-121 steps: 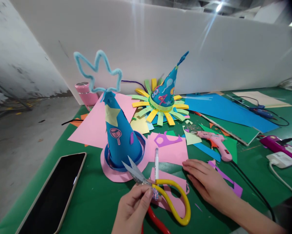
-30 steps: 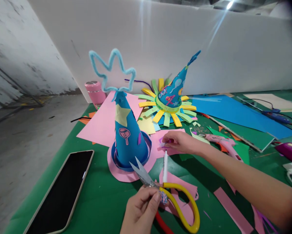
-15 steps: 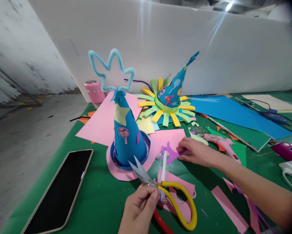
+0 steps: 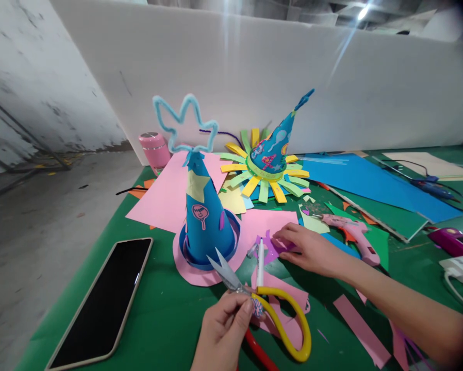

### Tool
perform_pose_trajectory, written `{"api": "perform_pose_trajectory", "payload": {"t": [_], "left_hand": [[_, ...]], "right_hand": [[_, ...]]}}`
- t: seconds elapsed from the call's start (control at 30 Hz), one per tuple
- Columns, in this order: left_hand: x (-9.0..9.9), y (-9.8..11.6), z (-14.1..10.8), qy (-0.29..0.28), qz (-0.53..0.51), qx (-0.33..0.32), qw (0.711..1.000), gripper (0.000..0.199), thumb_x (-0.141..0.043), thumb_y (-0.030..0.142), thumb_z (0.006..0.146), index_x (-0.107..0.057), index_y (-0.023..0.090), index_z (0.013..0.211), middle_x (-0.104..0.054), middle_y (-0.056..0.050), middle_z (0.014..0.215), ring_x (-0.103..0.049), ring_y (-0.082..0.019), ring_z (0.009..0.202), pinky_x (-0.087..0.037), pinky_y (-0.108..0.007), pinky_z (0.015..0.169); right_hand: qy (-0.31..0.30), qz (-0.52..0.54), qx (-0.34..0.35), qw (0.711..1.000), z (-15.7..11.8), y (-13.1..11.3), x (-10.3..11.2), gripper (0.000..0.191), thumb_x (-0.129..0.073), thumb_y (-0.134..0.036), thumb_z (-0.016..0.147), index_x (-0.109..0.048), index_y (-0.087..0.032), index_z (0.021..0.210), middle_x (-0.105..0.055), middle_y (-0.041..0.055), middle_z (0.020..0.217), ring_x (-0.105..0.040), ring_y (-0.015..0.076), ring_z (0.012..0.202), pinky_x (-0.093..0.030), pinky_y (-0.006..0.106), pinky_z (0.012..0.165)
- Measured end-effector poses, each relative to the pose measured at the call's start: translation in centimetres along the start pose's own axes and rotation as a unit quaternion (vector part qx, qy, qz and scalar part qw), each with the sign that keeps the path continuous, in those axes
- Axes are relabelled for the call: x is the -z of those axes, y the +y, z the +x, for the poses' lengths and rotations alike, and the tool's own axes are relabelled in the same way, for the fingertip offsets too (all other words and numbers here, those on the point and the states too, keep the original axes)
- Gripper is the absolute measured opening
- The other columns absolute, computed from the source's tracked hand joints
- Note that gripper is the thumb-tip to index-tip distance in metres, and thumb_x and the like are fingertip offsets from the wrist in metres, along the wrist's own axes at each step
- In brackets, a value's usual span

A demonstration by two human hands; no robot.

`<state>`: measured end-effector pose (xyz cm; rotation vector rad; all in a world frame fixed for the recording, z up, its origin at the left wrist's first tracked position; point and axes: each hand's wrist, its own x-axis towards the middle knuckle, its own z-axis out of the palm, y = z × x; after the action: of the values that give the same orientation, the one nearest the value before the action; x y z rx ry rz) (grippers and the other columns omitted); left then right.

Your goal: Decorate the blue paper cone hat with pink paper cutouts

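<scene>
My left hand (image 4: 226, 327) pinches a small round pink-and-blue swirl piece (image 4: 257, 307) between thumb and fingers. Right beside it are scissors (image 4: 285, 296) with one yellow and one red handle, blades apart; whether the hand also touches them I cannot tell. My right hand (image 4: 309, 247) has its fingertips closed on a purple paper scrap (image 4: 270, 253) lying over pink paper. Between the hands lies a white marker (image 4: 260, 268). A blue cone hat (image 4: 208, 221) stands on a pink brim behind the blades, with a yellow star and a pink lollipop drawing on it.
At left lies a black phone (image 4: 103, 299). A second cone hat (image 4: 274, 154) with a yellow-green fringe stands further back, near a pink bottle (image 4: 154, 153). A pink glue gun (image 4: 351, 232), a pink strip (image 4: 361, 330) and a white plug (image 4: 461, 269) are at right.
My right hand has shifted slightly left over the purple scrap. My left hand keeps its pinch on the swirl piece. The whole view has shifted slightly.
</scene>
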<state>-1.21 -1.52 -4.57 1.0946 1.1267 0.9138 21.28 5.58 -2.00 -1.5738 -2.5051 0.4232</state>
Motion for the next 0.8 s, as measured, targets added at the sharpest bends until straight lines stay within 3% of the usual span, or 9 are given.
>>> {"api": "perform_pose_trajectory", "payload": {"t": [0.13, 0.4, 0.57, 0.7, 0.8], "left_hand": [[-0.1, 0.4, -0.2, 0.007, -0.019, -0.024, 1.0, 0.022, -0.057, 0.031, 0.075, -0.066, 0.017, 0.061, -0.06, -0.004, 0.069, -0.056, -0.018, 0.073, -0.044, -0.024, 0.07], [-0.9, 0.3, -0.2, -0.071, 0.031, -0.085, 0.993, 0.024, -0.052, 0.029, 0.079, -0.068, 0.015, 0.066, -0.061, -0.008, 0.078, -0.055, -0.02, 0.079, -0.043, -0.027, 0.075], [-2.5, 0.3, 0.3, -0.079, 0.061, -0.116, 0.988, 0.025, -0.053, 0.03, 0.079, -0.067, 0.016, 0.064, -0.06, -0.006, 0.069, -0.053, -0.017, 0.069, -0.042, -0.025, 0.068], [-2.8, -0.5, 0.8, -0.08, 0.072, -0.105, 0.989, 0.03, -0.05, 0.032, 0.081, -0.066, 0.016, 0.063, -0.062, -0.006, 0.064, -0.053, -0.017, 0.067, -0.041, -0.024, 0.064], [-2.5, -1.6, 0.9, -0.068, 0.062, -0.107, 0.99, 0.032, -0.049, 0.036, 0.081, -0.066, 0.016, 0.062, -0.062, -0.006, 0.064, -0.054, -0.018, 0.067, -0.042, -0.025, 0.065]], "right_hand": [[-0.017, -0.057, 0.073, 0.996, -0.3, -0.5, -0.4, 0.025, -0.043, -0.025, 0.086, -0.059, -0.024, 0.105, -0.058, 0.0076, 0.101, -0.053, 0.0219, 0.092, -0.042, 0.033, 0.076], [-0.012, -0.049, 0.076, 0.996, -1.1, -1.4, -1.8, 0.029, -0.035, -0.018, 0.089, -0.061, -0.021, 0.101, -0.061, 0.0069, 0.103, -0.05, 0.0224, 0.095, -0.038, 0.036, 0.079], [-0.002, -0.002, 0.024, 1.0, -0.7, -1.4, -1.6, 0.025, -0.043, -0.026, 0.087, -0.055, -0.023, 0.108, -0.056, 0.0056, 0.108, -0.051, 0.0189, 0.097, -0.04, 0.031, 0.083], [-0.004, 0.028, -0.038, 0.999, 0.2, -1.3, -0.9, 0.053, -0.056, -0.044, 0.076, -0.043, -0.018, 0.12, -0.051, 0.01, 0.107, -0.053, 0.0217, 0.092, -0.045, 0.031, 0.076], [-0.034, 0.041, -0.055, 0.997, 1.2, -1.0, -0.5, 0.06, -0.062, -0.05, 0.066, -0.045, -0.021, 0.116, -0.051, 0.008, 0.102, -0.056, 0.0222, 0.085, -0.045, 0.031, 0.066]]}}
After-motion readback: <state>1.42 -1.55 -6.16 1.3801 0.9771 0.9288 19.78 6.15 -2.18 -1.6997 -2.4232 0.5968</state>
